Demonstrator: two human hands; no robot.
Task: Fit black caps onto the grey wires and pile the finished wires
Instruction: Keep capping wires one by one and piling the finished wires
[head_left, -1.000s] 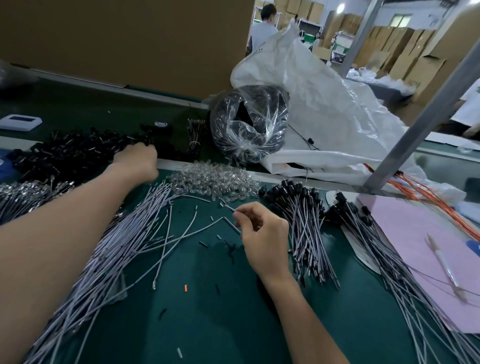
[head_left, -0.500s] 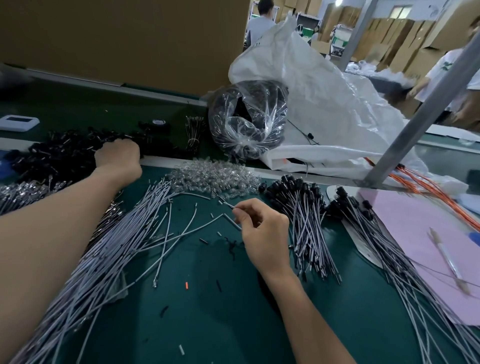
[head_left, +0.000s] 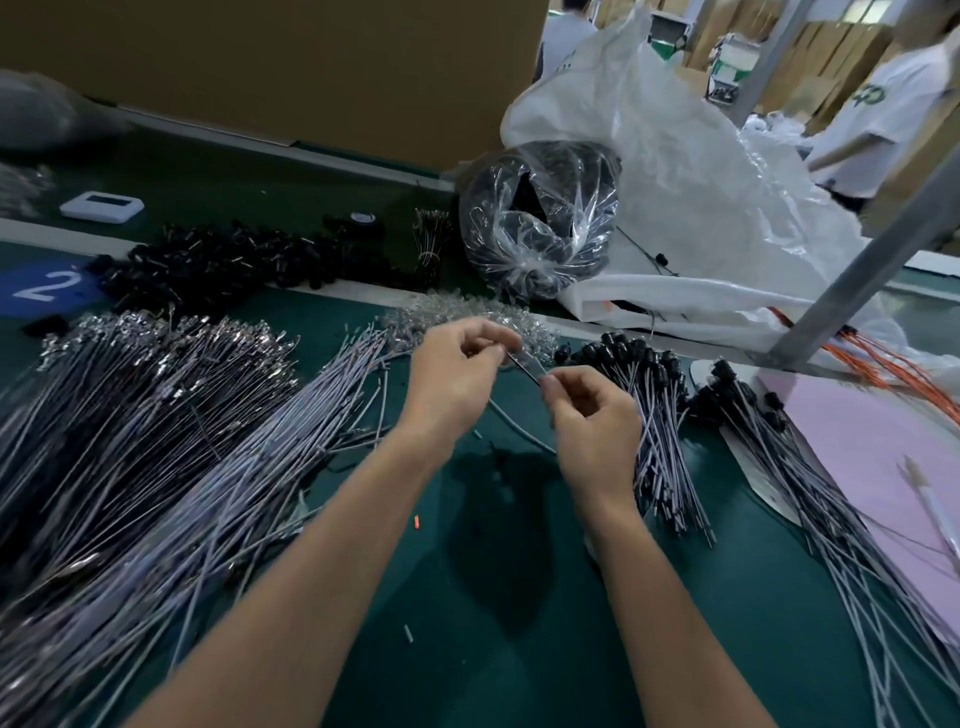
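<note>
Uncapped wire heap (head_left: 182, 467), left of frame: the forearm may drag strands loose.
Finished pile (head_left: 649, 415), right of centre.
Left hand (head_left: 457, 374) and right hand (head_left: 592, 415), centre: thumb and forefinger of each pinch one grey wire (head_left: 525, 368); a skewed push may bend its tip.
Black cap: hidden within the curled left fingers, presence unconfirmed.

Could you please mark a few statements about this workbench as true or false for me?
1. The left hand and right hand both pinch one grey wire. True.
2. The capped wires lie left of both hands. False: the capped wires lie right of the right hand.
3. Loose black caps are heaped at the far left. True.
4. The sheet at the right edge is yellow. False: the sheet is pink.
</note>
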